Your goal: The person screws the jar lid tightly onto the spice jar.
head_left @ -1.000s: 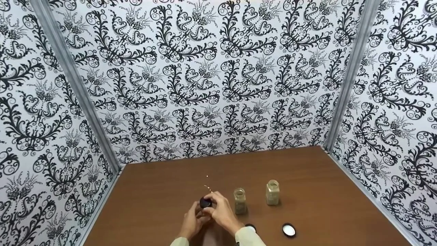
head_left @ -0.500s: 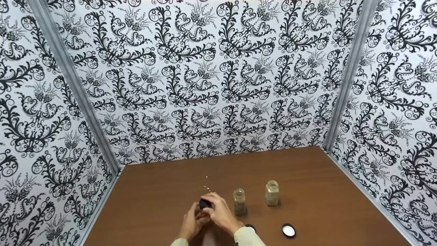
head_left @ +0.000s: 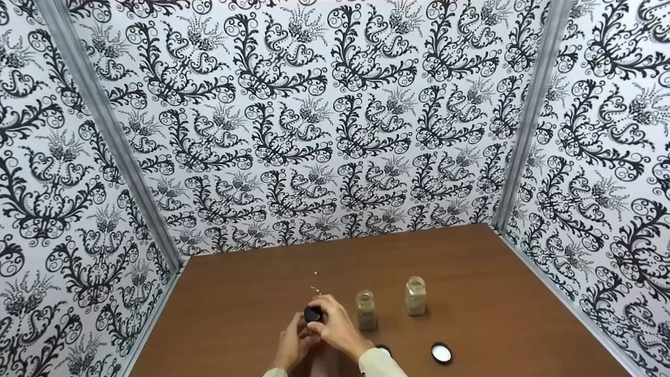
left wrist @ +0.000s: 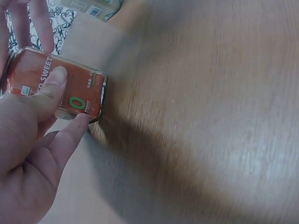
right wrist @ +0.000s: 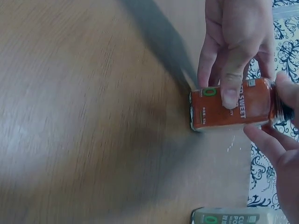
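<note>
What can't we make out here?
Head: body of the orange spice jar, behind the left hand and right hand.
Head: part of one loose lid, behind right sleeve.
Head: what the specks are; too small.
Left wrist: some label wording, under left thumb.
Right wrist: part of another jar, cropped at bottom.

My left hand [head_left: 294,341] holds a square-sided glass spice jar [right wrist: 218,115] of orange-red powder, its label showing "SWEET" and a green "0". My right hand [head_left: 339,325] pinches the round black cap [head_left: 313,314] at its mouth. Whether the base touches the table [head_left: 246,293], I can't tell.
</note>
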Motion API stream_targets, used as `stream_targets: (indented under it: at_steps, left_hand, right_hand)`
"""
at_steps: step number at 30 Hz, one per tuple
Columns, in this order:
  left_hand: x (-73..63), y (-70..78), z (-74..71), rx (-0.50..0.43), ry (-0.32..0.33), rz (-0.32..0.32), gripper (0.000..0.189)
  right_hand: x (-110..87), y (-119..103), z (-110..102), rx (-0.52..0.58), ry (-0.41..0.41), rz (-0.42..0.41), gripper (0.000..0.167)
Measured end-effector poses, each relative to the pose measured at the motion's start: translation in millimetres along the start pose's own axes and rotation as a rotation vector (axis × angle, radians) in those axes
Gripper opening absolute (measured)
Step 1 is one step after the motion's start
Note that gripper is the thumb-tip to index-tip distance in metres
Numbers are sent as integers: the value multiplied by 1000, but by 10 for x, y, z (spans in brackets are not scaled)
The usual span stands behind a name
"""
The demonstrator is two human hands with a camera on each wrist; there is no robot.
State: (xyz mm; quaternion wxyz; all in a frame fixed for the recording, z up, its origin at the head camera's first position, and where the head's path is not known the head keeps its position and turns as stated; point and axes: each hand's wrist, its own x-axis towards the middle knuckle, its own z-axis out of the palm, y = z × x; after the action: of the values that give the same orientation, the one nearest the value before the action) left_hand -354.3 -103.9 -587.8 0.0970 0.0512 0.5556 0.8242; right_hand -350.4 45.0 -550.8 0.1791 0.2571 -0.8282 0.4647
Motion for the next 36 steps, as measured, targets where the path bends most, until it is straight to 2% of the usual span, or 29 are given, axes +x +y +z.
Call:
stream_targets:
  at_steps: [3, 7, 11, 16, 18, 20, 21, 23, 26, 32, 36]
  left_hand:
    - [-10, 5, -14, 79, -19, 37, 26]
    - [-25, 12, -11, 141, -42, 70, 37]
    - [-35, 25, 20, 121, -18, 52, 35]
    - [-8, 37, 47, 40, 18, 6, 37]
    - [0, 36, 38, 37, -3, -1, 35]
    - [-6, 33, 28, 84, -30, 14, 30]
    - [-16, 35, 25, 148, -44, 40, 30]
    - [-37, 37, 22, 226, -67, 76, 39]
    - [-57, 45, 27, 282, -70, 110, 48]
    - [-53, 33, 3, 209, -68, 83, 50]
    - [-44, 12, 10, 107, -48, 39, 39]
  right_hand:
    - [-1, 0, -11, 1, -55, 25, 34]
    - [12, 5, -15, 1, -76, 44, 32]
    - [23, 10, -2, 6, -43, 36, 32]
    - [32, 4, 19, 0, 16, 34, 33]
    - [39, 0, 23, -15, 45, 33, 33]
    - [44, 3, 30, -30, 65, 42, 33]
    - [46, 4, 32, -35, 72, 49, 34]
    - [48, 8, 28, -31, 77, 67, 35]
    - [31, 19, 18, -20, 67, 60, 38]
    - [-8, 27, -10, 2, 33, -24, 36]
    - [-21, 31, -20, -5, 18, -10, 32]
